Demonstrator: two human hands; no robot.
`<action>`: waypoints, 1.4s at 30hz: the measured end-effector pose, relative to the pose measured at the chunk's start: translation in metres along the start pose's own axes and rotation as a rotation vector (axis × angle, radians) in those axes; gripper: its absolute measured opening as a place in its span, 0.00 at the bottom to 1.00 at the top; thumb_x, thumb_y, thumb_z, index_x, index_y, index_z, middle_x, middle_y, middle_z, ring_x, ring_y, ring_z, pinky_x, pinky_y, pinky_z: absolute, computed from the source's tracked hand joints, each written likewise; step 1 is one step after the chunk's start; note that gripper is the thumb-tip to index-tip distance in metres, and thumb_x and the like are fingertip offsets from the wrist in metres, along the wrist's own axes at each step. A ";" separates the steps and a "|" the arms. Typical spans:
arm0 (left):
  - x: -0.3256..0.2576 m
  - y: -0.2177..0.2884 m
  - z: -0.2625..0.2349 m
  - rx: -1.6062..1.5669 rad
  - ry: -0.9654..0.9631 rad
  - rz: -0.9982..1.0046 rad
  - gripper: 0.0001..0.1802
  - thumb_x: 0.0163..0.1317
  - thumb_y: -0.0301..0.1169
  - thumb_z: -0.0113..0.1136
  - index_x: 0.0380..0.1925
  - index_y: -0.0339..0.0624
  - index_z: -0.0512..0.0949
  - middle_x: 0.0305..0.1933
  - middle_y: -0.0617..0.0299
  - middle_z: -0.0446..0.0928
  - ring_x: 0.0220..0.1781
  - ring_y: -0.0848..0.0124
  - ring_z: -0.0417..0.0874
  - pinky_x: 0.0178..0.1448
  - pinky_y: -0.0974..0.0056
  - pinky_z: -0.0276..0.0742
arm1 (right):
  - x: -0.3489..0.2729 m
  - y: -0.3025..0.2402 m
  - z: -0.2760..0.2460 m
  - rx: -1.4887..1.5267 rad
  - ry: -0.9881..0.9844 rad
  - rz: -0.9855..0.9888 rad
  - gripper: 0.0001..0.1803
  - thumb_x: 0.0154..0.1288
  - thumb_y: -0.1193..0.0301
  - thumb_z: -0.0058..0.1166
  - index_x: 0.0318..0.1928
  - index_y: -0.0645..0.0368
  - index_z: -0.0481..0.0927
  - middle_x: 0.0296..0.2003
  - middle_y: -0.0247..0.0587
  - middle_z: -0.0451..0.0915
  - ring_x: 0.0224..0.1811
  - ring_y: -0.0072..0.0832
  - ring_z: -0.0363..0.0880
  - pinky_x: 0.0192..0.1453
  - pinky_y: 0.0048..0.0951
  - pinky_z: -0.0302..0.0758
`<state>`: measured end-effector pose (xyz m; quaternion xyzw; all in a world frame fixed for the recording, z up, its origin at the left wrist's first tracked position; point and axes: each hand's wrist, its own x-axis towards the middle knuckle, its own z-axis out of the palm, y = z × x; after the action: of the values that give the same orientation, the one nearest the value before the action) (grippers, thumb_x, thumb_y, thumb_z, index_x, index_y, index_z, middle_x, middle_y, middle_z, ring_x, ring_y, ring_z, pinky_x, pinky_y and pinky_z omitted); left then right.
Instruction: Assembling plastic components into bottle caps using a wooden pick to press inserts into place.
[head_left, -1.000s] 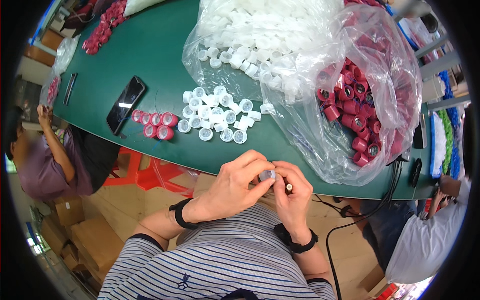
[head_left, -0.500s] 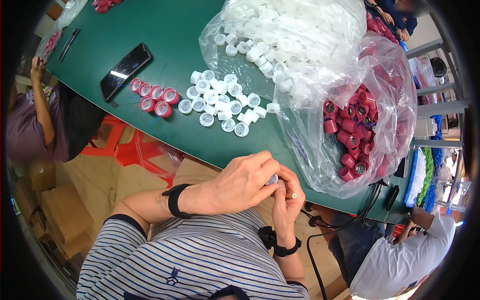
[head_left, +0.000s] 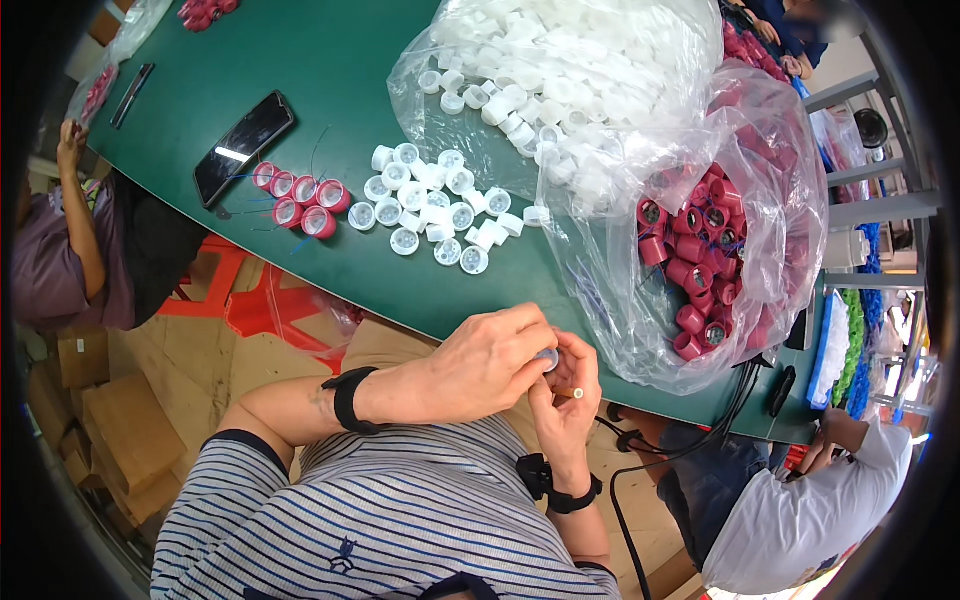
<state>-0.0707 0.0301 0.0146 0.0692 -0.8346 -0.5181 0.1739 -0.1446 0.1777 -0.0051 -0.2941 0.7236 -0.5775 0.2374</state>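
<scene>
Both my hands meet just off the table's near edge. My left hand (head_left: 470, 365) is closed, its fingertips pinching a small translucent white cap (head_left: 548, 358) from above. My right hand (head_left: 568, 400) curls around the cap's other side and also grips a thin stick (head_left: 570, 392) with a pale round end; most of the stick is hidden by fingers. Beyond my hands on the table lies a loose group of white caps (head_left: 437, 199), several showing holes inside. To their left stand several dark pink cups (head_left: 318, 222) with thin blue wires.
A clear bag of white caps (head_left: 560, 60) lies open at the back. Another bag on the right holds dark pink cups (head_left: 690, 248). A black phone (head_left: 243, 148) and a pen (head_left: 132, 96) lie left on the green table (head_left: 300, 60). Black cables (head_left: 735, 400) hang at right; people sit both sides.
The view has shifted slightly, so the table's things sit a little further left. My right thumb has moved a little away from the cap; both hands stay together around it.
</scene>
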 end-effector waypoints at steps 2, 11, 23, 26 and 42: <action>0.000 0.000 0.000 0.003 0.006 0.006 0.07 0.58 0.25 0.65 0.33 0.35 0.78 0.36 0.54 0.76 0.34 0.56 0.81 0.37 0.58 0.78 | 0.000 0.001 0.001 0.007 0.008 -0.002 0.24 0.59 0.86 0.55 0.57 0.66 0.71 0.48 0.43 0.81 0.26 0.13 0.72 0.28 0.16 0.67; 0.005 0.003 0.005 0.345 0.103 0.198 0.06 0.48 0.24 0.63 0.28 0.40 0.76 0.34 0.61 0.76 0.31 0.66 0.81 0.28 0.64 0.77 | 0.008 -0.007 0.003 -0.193 0.024 -0.063 0.19 0.55 0.84 0.61 0.49 0.63 0.78 0.50 0.41 0.80 0.28 0.17 0.73 0.27 0.19 0.69; 0.002 -0.010 0.001 -0.092 0.126 0.062 0.07 0.51 0.23 0.61 0.31 0.37 0.73 0.38 0.56 0.74 0.41 0.56 0.78 0.43 0.55 0.77 | 0.009 0.008 0.003 -0.053 0.044 -0.045 0.18 0.53 0.87 0.63 0.45 0.64 0.79 0.47 0.41 0.77 0.38 0.20 0.77 0.33 0.19 0.74; -0.003 -0.014 -0.015 -0.098 0.120 -0.054 0.21 0.45 0.21 0.64 0.44 0.37 0.75 0.46 0.55 0.75 0.55 0.55 0.74 0.57 0.55 0.72 | 0.008 0.003 0.002 0.048 0.054 0.012 0.18 0.54 0.88 0.63 0.47 0.64 0.79 0.49 0.41 0.76 0.44 0.22 0.78 0.38 0.20 0.77; -0.012 -0.032 0.011 0.157 0.189 0.101 0.19 0.39 0.26 0.71 0.34 0.39 0.76 0.41 0.55 0.72 0.53 0.54 0.72 0.56 0.52 0.69 | 0.018 -0.015 -0.012 -0.322 -0.086 -0.101 0.25 0.47 0.86 0.69 0.49 0.61 0.81 0.45 0.35 0.74 0.29 0.15 0.69 0.27 0.18 0.66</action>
<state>-0.0656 0.0285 -0.0215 0.0891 -0.8550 -0.4327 0.2717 -0.1630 0.1711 0.0117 -0.3887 0.7804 -0.4520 0.1888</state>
